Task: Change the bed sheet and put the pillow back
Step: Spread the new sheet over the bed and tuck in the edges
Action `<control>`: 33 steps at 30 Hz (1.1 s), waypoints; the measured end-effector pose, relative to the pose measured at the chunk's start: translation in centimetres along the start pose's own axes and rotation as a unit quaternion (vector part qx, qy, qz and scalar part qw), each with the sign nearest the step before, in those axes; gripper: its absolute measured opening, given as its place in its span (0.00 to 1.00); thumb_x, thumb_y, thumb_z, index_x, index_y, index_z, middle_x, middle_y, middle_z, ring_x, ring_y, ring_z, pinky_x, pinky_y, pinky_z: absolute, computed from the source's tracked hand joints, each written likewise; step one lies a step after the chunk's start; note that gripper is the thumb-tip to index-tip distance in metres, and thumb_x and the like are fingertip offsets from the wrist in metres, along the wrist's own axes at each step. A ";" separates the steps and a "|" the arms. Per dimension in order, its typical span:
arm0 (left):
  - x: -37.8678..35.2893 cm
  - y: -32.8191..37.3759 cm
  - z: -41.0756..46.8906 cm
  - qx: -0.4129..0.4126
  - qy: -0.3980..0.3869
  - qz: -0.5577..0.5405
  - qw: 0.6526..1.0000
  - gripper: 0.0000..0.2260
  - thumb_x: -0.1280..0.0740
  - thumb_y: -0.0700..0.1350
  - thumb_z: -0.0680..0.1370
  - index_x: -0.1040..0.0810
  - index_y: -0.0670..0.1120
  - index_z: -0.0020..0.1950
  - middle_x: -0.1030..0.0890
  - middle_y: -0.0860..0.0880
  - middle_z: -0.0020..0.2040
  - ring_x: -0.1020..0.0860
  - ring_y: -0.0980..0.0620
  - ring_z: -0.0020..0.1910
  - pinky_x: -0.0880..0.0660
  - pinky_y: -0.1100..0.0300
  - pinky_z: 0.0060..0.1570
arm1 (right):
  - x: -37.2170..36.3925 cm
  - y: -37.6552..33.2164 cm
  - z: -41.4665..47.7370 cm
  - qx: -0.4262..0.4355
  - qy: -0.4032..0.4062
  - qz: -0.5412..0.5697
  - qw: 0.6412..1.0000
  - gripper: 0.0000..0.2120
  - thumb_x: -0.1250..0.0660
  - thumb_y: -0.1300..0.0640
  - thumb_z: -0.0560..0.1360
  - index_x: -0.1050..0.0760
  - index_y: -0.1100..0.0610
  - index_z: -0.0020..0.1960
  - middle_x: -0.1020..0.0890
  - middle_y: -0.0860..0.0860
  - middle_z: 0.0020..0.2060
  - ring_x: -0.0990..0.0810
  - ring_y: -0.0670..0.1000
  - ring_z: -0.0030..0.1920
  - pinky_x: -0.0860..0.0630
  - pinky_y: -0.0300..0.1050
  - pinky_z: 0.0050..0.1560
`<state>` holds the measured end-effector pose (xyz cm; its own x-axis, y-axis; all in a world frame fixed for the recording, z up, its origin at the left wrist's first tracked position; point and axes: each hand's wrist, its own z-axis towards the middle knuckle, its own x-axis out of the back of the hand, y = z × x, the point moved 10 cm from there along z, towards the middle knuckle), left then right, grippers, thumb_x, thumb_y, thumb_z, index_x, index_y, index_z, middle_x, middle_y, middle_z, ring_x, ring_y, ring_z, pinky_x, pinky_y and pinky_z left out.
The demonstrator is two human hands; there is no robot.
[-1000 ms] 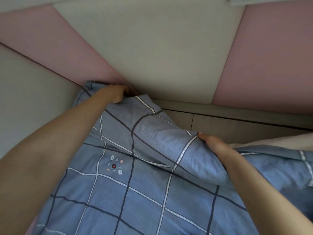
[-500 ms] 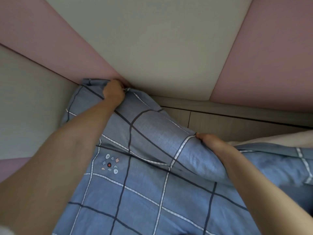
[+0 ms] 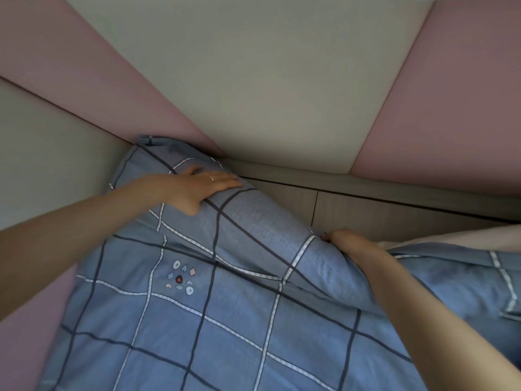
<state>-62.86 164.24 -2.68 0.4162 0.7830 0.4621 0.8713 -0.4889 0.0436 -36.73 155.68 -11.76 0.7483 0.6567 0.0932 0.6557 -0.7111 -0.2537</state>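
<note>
- Left hand (image 3: 197,187): moved off the bunched corner fabric; fingers now spread flat, pressing.
- Right hand (image 3: 349,244): fingers pinching the sheet (image 3: 225,320) edge.
- Sheet: at the bed's head corner.
- Step: fitting. Next, probably tucking the edge down.

There is one blue sheet (image 3: 225,320) with dark and white lines on it. There are two hands: the left hand (image 3: 197,187) at 11 o'clock and the right hand (image 3: 346,244) at 3 o'clock. One ring (image 3: 211,178) is on the left hand. One little patch of small shapes (image 3: 180,277) sits on the sheet at 8 o'clock. The wall has three pink pads (image 3: 451,94).
</note>
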 end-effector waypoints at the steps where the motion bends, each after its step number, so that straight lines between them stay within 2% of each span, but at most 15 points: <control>1: 0.1 -1.3 0.5 0.037 -0.019 0.071 0.997 0.43 0.33 0.39 0.72 0.57 0.56 0.77 0.52 0.53 0.78 0.50 0.53 0.76 0.50 0.42 0.70 | 0.0 -0.2 -0.3 0.001 -0.001 -0.020 1.000 0.16 0.44 0.57 0.82 0.27 0.66 0.64 0.24 0.60 0.63 0.25 0.57 0.61 0.32 0.45 0.61; 3: 1.0 -3.3 1.5 0.085 -0.028 0.124 0.988 0.40 0.33 0.41 0.73 0.54 0.57 0.77 0.46 0.52 0.77 0.43 0.50 0.75 0.45 0.43 0.68 | 0.1 -0.7 -0.4 0.013 0.001 -0.068 0.998 0.17 0.46 0.59 0.83 0.29 0.66 0.66 0.26 0.60 0.65 0.27 0.57 0.63 0.33 0.43 0.58; 8: 1.2 -5.0 3.8 0.126 -0.017 0.066 0.990 0.27 0.35 0.44 0.75 0.36 0.54 0.73 0.29 0.49 0.69 0.32 0.47 0.68 0.40 0.46 0.68 | 1.4 -3.2 -0.6 0.059 0.003 -0.141 0.988 0.18 0.45 0.59 0.82 0.31 0.63 0.69 0.28 0.59 0.68 0.30 0.57 0.67 0.32 0.44 0.60; 11: 0.8 -7.1 3.2 0.159 -0.020 0.034 0.986 0.20 0.36 0.45 0.76 0.29 0.51 0.68 0.25 0.48 0.64 0.28 0.46 0.63 0.37 0.45 0.66 | 3.8 -8.1 -1.0 0.155 0.042 -0.126 0.979 0.17 0.40 0.64 0.79 0.29 0.59 0.68 0.28 0.57 0.67 0.29 0.56 0.66 0.33 0.41 0.61; 13: 0.7 -8.4 2.5 0.172 -0.005 0.004 0.985 0.18 0.36 0.45 0.75 0.25 0.47 0.64 0.22 0.46 0.61 0.24 0.46 0.58 0.31 0.48 0.63 | 5.1 -12.2 -2.2 0.214 0.077 -0.168 0.959 0.14 0.43 0.60 0.81 0.23 0.61 0.61 0.26 0.56 0.66 0.28 0.55 0.65 0.34 0.41 0.63; 15: 0.5 -9.4 2.0 0.192 -0.010 -0.028 0.981 0.15 0.36 0.44 0.74 0.23 0.42 0.60 0.20 0.45 0.57 0.22 0.45 0.54 0.26 0.54 0.56 | 4.5 -15.5 -3.8 0.241 0.062 -0.232 0.940 0.21 0.46 0.45 0.81 0.24 0.59 0.58 0.24 0.52 0.62 0.26 0.53 0.60 0.32 0.43 0.58; 17: 0.9 -10.0 2.2 0.218 -0.015 -0.046 0.975 0.14 0.38 0.41 0.73 0.23 0.39 0.57 0.19 0.43 0.52 0.20 0.44 0.48 0.23 0.56 0.49 | 2.6 -17.0 -4.0 0.218 0.000 -0.322 0.921 0.41 0.42 0.28 0.71 0.33 0.58 0.70 0.28 0.50 0.62 0.29 0.52 0.65 0.33 0.44 0.63; 19: 1.4 -10.4 3.0 0.237 -0.016 -0.073 0.969 0.15 0.39 0.38 0.72 0.23 0.38 0.57 0.19 0.42 0.49 0.21 0.45 0.43 0.22 0.56 0.45 | 0.4 -17.8 -3.4 0.209 -0.022 -0.429 0.879 0.56 0.29 0.30 0.63 0.50 0.59 0.76 0.34 0.52 0.71 0.32 0.54 0.69 0.33 0.48 0.67; 21: 1.9 -10.9 4.2 0.249 0.017 -0.091 0.964 0.16 0.39 0.39 0.73 0.24 0.39 0.60 0.20 0.42 0.54 0.22 0.45 0.46 0.24 0.54 0.52 | 0.1 -18.6 -1.6 0.215 0.017 -0.477 0.852 0.59 0.21 0.41 0.61 0.54 0.61 0.76 0.34 0.56 0.72 0.30 0.56 0.67 0.31 0.46 0.64; 24: 2.3 -12.0 6.2 0.269 0.118 -0.066 0.954 0.22 0.38 0.46 0.74 0.30 0.49 0.70 0.26 0.47 0.66 0.29 0.45 0.65 0.41 0.40 0.69 | 1.5 -18.9 0.7 0.217 0.077 -0.462 0.856 0.51 0.22 0.47 0.63 0.47 0.61 0.74 0.33 0.58 0.71 0.29 0.57 0.66 0.29 0.46 0.61; 27: 1.7 -12.7 6.6 0.301 0.204 -0.036 0.931 0.22 0.36 0.50 0.72 0.27 0.55 0.66 0.22 0.50 0.61 0.28 0.48 0.64 0.48 0.42 0.70 | 1.5 -18.3 2.4 0.194 0.078 -0.419 0.884 0.40 0.27 0.50 0.66 0.41 0.59 0.72 0.28 0.57 0.66 0.26 0.57 0.61 0.27 0.45 0.56; 28: 1.3 -13.2 6.2 0.314 0.224 -0.025 0.922 0.20 0.36 0.50 0.71 0.25 0.55 0.64 0.21 0.50 0.59 0.28 0.49 0.64 0.49 0.43 0.71 | 1.6 -18.2 2.8 0.189 0.077 -0.405 0.891 0.33 0.28 0.52 0.66 0.34 0.58 0.68 0.25 0.57 0.60 0.24 0.56 0.55 0.26 0.44 0.51; 30: 0.8 -14.4 4.9 0.330 0.228 -0.010 0.916 0.21 0.36 0.50 0.71 0.27 0.54 0.65 0.25 0.51 0.64 0.33 0.50 0.68 0.53 0.39 0.71 | 1.5 -18.1 3.2 0.174 0.065 -0.377 0.908 0.11 0.30 0.56 0.65 0.25 0.57 0.45 0.24 0.54 0.41 0.27 0.52 0.37 0.32 0.39 0.35; 31: 0.5 -15.3 4.5 0.330 0.208 0.010 0.921 0.23 0.37 0.48 0.73 0.30 0.54 0.68 0.29 0.51 0.68 0.37 0.50 0.71 0.55 0.36 0.70 | 1.5 -17.9 3.1 0.154 0.053 -0.367 0.916 0.07 0.32 0.57 0.65 0.29 0.56 0.36 0.28 0.52 0.33 0.33 0.51 0.31 0.39 0.38 0.30; 33: 0.3 -17.0 3.7 0.312 0.161 0.094 0.932 0.24 0.40 0.45 0.77 0.35 0.56 0.73 0.33 0.53 0.72 0.40 0.50 0.73 0.55 0.35 0.70 | 1.1 -17.2 3.2 0.116 0.032 -0.351 0.929 0.12 0.33 0.58 0.64 0.37 0.55 0.30 0.35 0.51 0.25 0.41 0.50 0.27 0.47 0.38 0.28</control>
<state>-76.56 174.22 -6.54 0.5642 0.5010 0.6563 0.8145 -0.2075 -0.5418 -47.47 169.42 -10.37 0.1542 0.9167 0.3687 0.9505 -0.0358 -0.3085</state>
